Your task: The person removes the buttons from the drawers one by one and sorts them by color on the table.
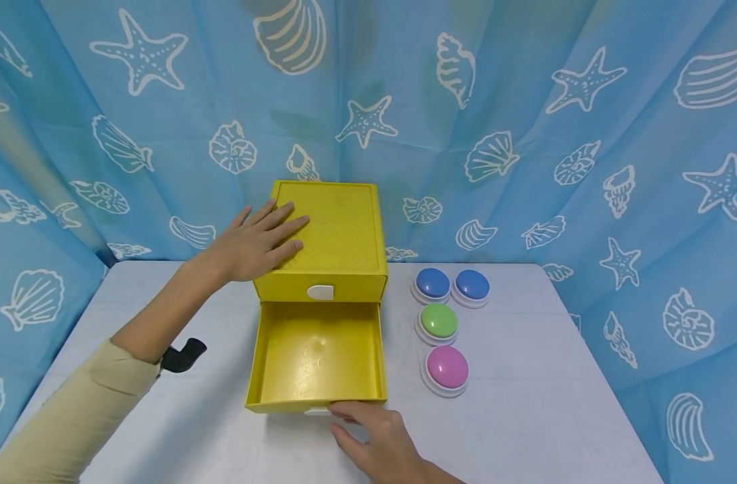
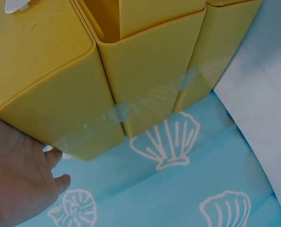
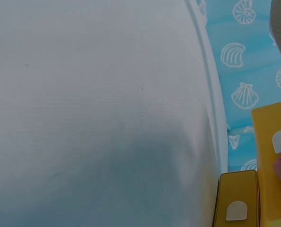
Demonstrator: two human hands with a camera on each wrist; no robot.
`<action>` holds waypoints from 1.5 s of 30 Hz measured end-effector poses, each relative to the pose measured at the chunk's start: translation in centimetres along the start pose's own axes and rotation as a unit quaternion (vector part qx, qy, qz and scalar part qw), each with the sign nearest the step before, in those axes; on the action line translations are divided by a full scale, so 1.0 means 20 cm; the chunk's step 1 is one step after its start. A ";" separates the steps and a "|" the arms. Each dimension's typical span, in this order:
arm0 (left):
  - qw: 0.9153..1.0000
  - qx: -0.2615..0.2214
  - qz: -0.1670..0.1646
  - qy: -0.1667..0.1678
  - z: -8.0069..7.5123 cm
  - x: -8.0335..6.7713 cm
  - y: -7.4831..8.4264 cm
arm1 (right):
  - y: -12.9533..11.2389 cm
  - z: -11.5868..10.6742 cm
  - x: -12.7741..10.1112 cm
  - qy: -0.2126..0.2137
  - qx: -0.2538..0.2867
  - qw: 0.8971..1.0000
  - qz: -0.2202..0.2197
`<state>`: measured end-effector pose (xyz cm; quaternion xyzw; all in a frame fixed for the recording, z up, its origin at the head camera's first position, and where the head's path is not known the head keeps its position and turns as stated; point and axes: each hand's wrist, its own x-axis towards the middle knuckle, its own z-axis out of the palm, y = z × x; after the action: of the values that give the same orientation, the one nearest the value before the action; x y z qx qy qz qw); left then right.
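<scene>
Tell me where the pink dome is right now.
In the head view, the pink dome sits on the table, right of the open yellow drawer and just in front of the green dome.

- Plain yellow box-shaped plastic drawer unit (image 1: 344, 225), centre of the head frame
- Yellow rectangular plastic drawer (image 1: 320, 356), just below it
- White rounded tab handle (image 1: 321, 292), centre
- Blue fabric curtain (image 1: 404, 161), top and sides, patterned with whitish starfish and shells
- White tabletop (image 1: 543, 403), bottom
- Two blue domed buttons (image 1: 432, 283), a green domed button (image 1: 439, 320) and a pink domed button (image 1: 448, 367), white-based, right of centre
- Beige fabric sleeve (image 1: 78, 410), lower left
</scene>
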<state>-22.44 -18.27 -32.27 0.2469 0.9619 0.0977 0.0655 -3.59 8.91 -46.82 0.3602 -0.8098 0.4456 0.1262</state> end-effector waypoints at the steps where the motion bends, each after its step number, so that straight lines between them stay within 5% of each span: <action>1: 1.000 -0.001 0.000 0.000 0.00 0.00 0.00 | 0.00 0.00 0.00 0.003 -0.001 1.000 -0.002; 9: 1.000 -0.003 -0.004 0.002 0.00 -0.01 0.00 | 0.02 0.04 0.06 0.047 -0.019 0.998 -0.036; 20: 1.000 0.006 -0.010 -0.001 0.01 0.00 0.00 | 0.08 0.06 0.22 0.075 0.001 0.996 0.055; 45: 1.000 0.012 -0.013 0.006 0.01 0.00 0.00 | 0.32 0.11 0.52 0.140 -0.048 0.987 0.065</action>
<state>-22.40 -18.16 -32.40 0.2345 0.9665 0.0865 0.0584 -15.16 4.40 -46.74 0.2343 -0.8264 0.4591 0.2266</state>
